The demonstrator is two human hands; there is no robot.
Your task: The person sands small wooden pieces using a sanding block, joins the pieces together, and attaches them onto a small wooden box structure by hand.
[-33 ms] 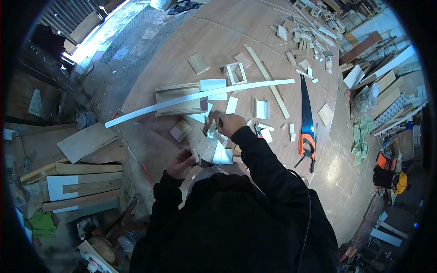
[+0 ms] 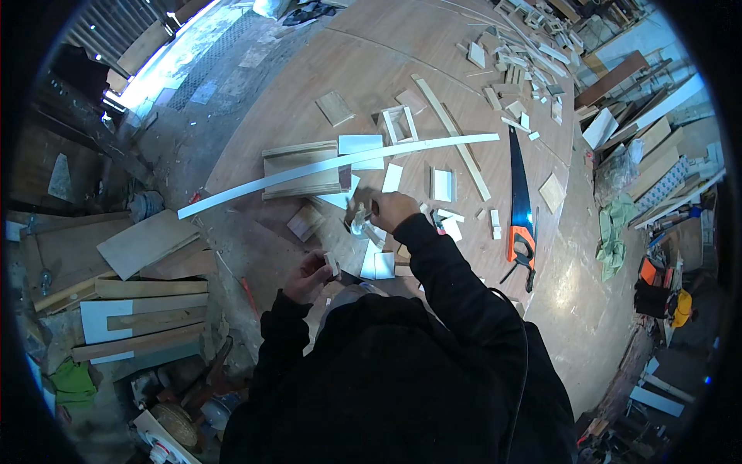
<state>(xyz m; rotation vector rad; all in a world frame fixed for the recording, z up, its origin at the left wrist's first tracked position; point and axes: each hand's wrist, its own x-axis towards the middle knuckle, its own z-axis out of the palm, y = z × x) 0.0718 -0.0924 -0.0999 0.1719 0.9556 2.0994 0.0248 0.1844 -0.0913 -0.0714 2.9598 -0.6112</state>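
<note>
Close to my body, my left hand (image 2: 308, 278) pinches a small pale wood block (image 2: 332, 264) between thumb and fingers. My right hand (image 2: 393, 211) is closed, its fingertips at a small clear container (image 2: 359, 224); what they grip, if anything, is hidden. Beside that container lie white-faced board pieces (image 2: 384, 265) and a small wooden block (image 2: 306, 222). Beyond both hands a long white strip (image 2: 417, 147) lies across a channel-shaped wooden piece (image 2: 301, 185). A little wooden frame (image 2: 399, 124) stands just past the strip.
On the right of the wooden table (image 2: 363, 77) lies a handsaw (image 2: 522, 209) with an orange and black handle. Many wood offcuts (image 2: 522, 69) are heaped at the far right. Boards (image 2: 147, 309) are stacked at the left, and more planks (image 2: 657, 147) lean along the right.
</note>
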